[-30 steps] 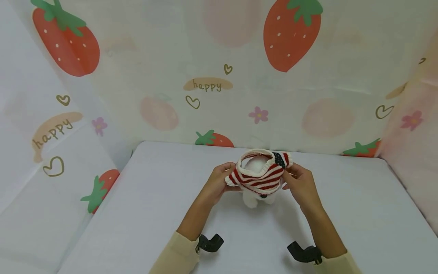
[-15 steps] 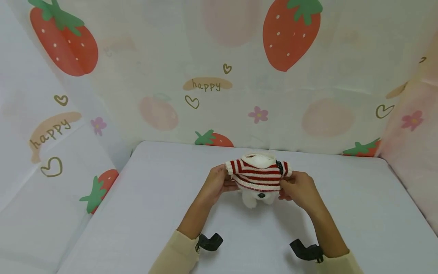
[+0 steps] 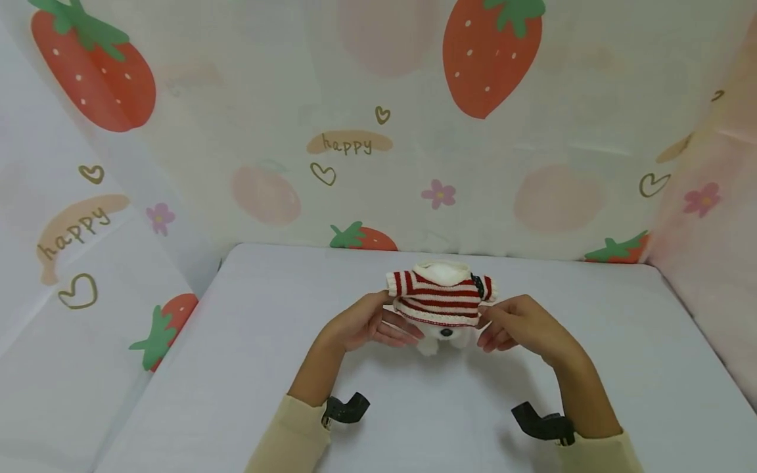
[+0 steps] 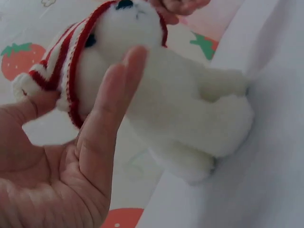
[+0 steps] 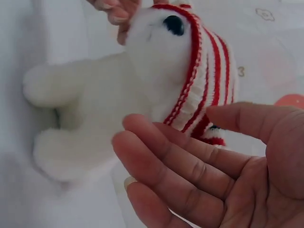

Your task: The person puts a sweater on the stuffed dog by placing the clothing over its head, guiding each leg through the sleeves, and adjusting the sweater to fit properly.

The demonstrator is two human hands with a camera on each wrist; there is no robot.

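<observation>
Okay, two hands: below centre, the left hand (image 3: 361, 325) is loose, fingers straight, thumb at the knit; next, one striped sweater (image 3: 437, 303) over the head of one white plush toy (image 4: 175, 102), standing on the table (image 3: 284, 315), lower centre-right; then the right hand (image 3: 529, 328), fingers relaxed, thumb touching the sweater. Since a second ago, the neck opening's narrowed, stripes levelled!

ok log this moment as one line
left hand: at striped sweater; right hand: at sweater; plush toy: on table, head partly inside sweater
</observation>
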